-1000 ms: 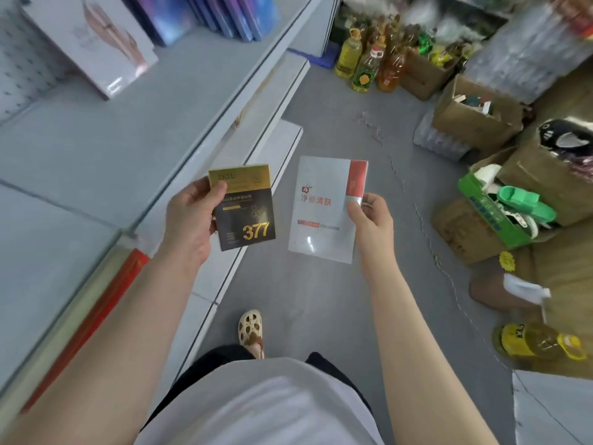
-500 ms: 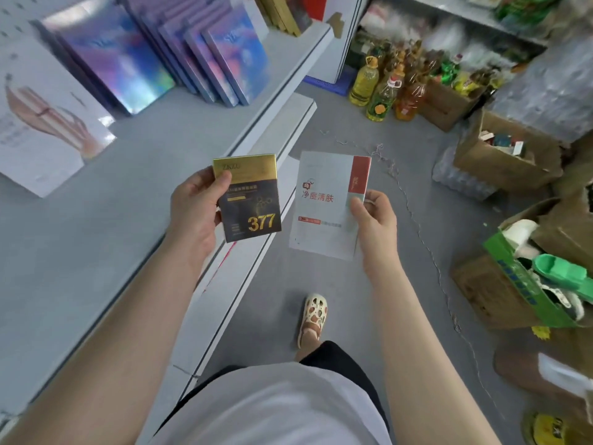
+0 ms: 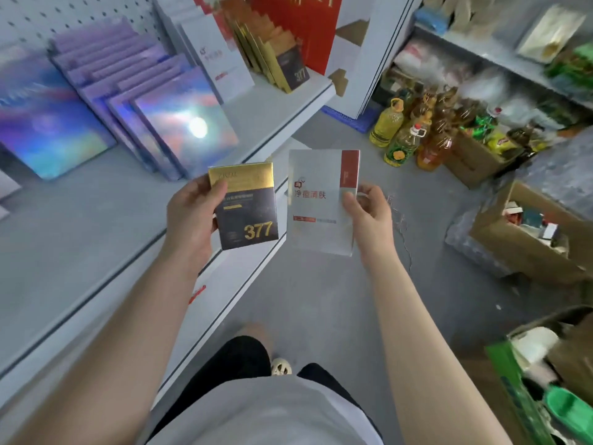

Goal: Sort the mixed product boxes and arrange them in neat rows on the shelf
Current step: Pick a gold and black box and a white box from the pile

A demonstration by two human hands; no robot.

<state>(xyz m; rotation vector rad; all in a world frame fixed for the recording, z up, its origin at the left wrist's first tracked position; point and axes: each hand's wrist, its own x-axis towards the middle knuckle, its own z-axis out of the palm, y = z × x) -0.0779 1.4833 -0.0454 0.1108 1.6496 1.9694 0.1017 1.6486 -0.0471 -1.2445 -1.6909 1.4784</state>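
My left hand [image 3: 189,216] grips a black and gold box marked 377 [image 3: 245,207] by its left edge, over the front lip of the grey shelf [image 3: 80,226]. My right hand [image 3: 369,216] holds a white box with a red strip and red lettering [image 3: 321,200] by its right edge, out over the floor. On the shelf stand rows of holographic purple boxes [image 3: 183,130], white boxes of the same kind [image 3: 224,62] and black and gold 377 boxes [image 3: 288,65], all leaning back.
Red boxes [image 3: 305,24] stand at the shelf's far end. On the floor to the right are oil bottles [image 3: 404,139], open cardboard boxes [image 3: 526,232] and a green carton [image 3: 526,396]. A second shelf [image 3: 500,53] runs along the back right.
The view has tilted up and forward along the shelf, bringing the rows of boxes into sight. Both hands still hold their boxes side by side, now slightly higher and nearer the shelf.
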